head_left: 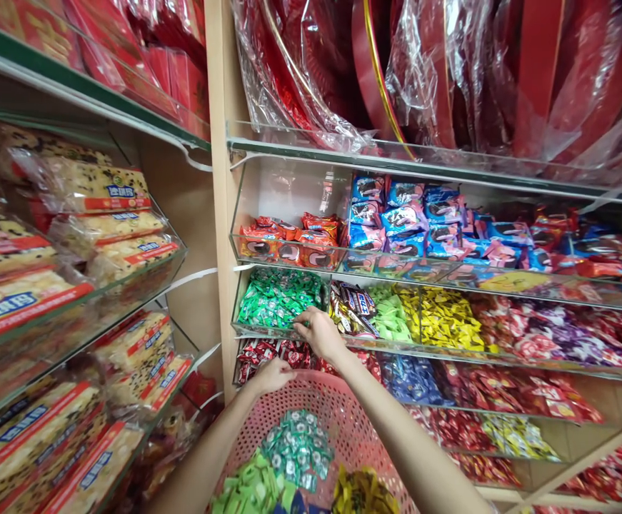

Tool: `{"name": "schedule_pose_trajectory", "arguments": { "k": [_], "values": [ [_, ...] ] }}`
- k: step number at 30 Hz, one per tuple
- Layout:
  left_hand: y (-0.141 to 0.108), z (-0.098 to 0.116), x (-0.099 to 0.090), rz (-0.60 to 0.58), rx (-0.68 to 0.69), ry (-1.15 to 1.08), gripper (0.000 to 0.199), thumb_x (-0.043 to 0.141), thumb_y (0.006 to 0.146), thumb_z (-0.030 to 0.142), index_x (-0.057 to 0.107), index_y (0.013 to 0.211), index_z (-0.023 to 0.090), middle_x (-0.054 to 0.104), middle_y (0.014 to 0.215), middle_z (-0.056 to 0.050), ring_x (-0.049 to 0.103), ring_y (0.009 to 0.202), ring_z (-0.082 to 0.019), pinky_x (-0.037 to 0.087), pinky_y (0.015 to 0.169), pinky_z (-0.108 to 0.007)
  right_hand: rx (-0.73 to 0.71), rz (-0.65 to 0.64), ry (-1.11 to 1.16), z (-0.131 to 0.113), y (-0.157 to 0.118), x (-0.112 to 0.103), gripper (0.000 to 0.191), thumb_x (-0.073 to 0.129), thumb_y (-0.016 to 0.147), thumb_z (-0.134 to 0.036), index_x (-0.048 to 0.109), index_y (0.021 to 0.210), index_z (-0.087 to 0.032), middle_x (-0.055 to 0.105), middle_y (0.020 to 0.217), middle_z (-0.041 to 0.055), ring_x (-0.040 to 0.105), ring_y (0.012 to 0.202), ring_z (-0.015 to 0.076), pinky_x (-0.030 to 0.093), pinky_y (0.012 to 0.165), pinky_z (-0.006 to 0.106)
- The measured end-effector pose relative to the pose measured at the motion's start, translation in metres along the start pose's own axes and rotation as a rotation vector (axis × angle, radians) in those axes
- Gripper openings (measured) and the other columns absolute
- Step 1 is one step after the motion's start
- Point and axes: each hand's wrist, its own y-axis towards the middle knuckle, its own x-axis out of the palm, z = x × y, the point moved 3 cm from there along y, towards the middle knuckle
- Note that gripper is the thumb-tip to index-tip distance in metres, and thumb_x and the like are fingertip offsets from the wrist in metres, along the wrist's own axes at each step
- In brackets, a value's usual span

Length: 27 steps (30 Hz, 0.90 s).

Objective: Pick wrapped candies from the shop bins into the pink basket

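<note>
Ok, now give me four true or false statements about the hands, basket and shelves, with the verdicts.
1. The left hand is at the rim of the pink basket. True.
2. The right hand is at the yellow-wrapped sweets. False: it is at the front of the bin of green-wrapped sweets.
3. The blue packets sit in a higher row than that bin. True.
4. The basket is empty. False: it holds several kinds, including gold-wrapped sweets.
</note>
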Motion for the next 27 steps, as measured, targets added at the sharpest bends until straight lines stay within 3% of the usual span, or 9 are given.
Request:
{"name": "schedule_pose_trajectory", "arguments": {
  "k": [4,11,16,19,27],
  "values": [
    [0.0012,0.0009,-0.0012,-0.004,-0.025,0.027,0.032,0.052,0.076,0.045,0.071,0.077,0.018,0.067,0.071,-0.002,0.056,0.070,-0.016,0.032,0.058,-0.023,0.016,-0.028,-0.070,-0.0019,-0.0001,0.0009,0.018,0.050,0.089,-0.024,0.067,0.086,-0.018,0.061,0.086,0.0037,0.056,0.080,0.0140,0.036,0.070,0.022],
    [0.0023,0.0013,-0.0048,-0.003,-0.035,0.074,0.029,0.053,0.076,0.043,0.071,0.077,0.020,0.069,0.076,-0.002,0.059,0.075,-0.018,0.033,0.061,-0.023,0.012,0.032,-0.082,-0.0039,-0.0034,0.0018,0.018,0.046,0.092,-0.025,0.062,0.093,-0.018,0.058,0.091,0.0034,0.056,0.081,0.0133,0.035,0.070,0.022],
    [0.0009,0.0026,-0.0075,-0.012,-0.028,0.069,0.031,0.052,0.077,0.044,0.071,0.077,0.020,0.069,0.075,-0.001,0.059,0.074,-0.018,0.033,0.058,-0.023,-0.057,-0.049,-0.085,-0.0059,-0.0053,0.0016,0.025,0.048,0.091,-0.036,0.067,0.098,-0.022,0.057,0.097,0.0035,0.057,0.084,0.0137,0.036,0.069,0.023],
    [0.0012,0.0027,-0.0078,-0.002,-0.016,0.078,0.031,0.052,0.076,0.044,0.072,0.078,0.020,0.069,0.077,-0.001,0.059,0.075,-0.017,0.033,0.059,-0.023,-0.071,-0.077,-0.075,-0.0061,-0.0062,0.0023,0.024,0.048,0.091,-0.033,0.069,0.091,-0.023,0.056,0.094,0.0031,0.057,0.084,0.0137,0.036,0.068,0.023],
    [0.0022,-0.0012,-0.0042,0.002,-0.029,0.073,0.032,0.052,0.077,0.047,0.071,0.077,0.021,0.069,0.075,-0.001,0.060,0.075,-0.017,0.034,0.060,-0.023,-0.117,0.063,0.187,0.0029,-0.0082,0.0038,0.009,0.055,0.084,-0.017,0.064,0.083,-0.018,0.056,0.087,0.0020,0.053,0.084,0.0137,0.038,0.075,0.025]
  ]
}}
